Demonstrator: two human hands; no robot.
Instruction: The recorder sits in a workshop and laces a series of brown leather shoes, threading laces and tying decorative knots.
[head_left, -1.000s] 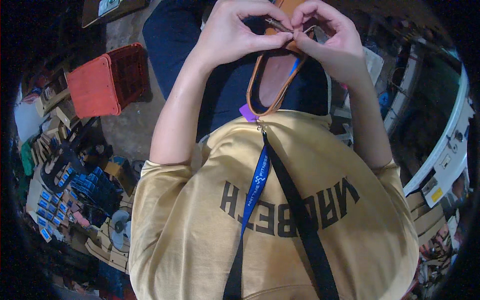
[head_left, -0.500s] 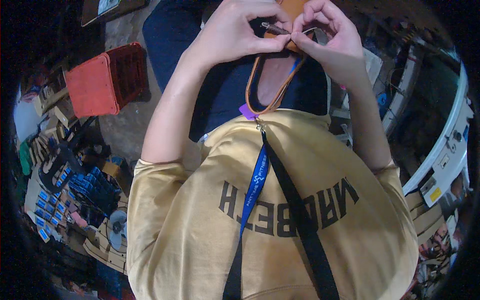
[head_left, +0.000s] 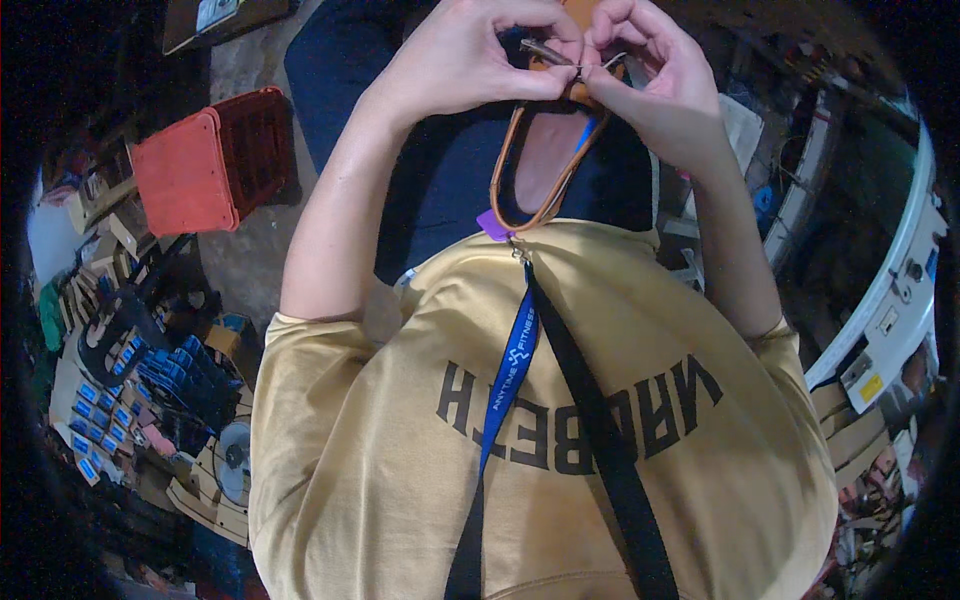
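Both hands meet at the top of the view, over a tan leather piece. My left hand is closed in a pinch, with a slim dark brown, metal-tipped piece running through its fingers. Thumb and fingers of my right hand pinch a thin pale strand, right beside the left fingertips. Below them hangs a tan leather strap loop, framing a pinkish-brown surface. What the fingertips meet on is too small to make out.
A blue and black lanyard with a purple tag lies over my yellow shirt. At left stands a red plastic crate. Cluttered boxes and parts fill the lower left. A pale curved machine edge is at right.
The slim dark piece has tilted slightly in my left hand. Both hands have shifted only a little and keep their pinches.
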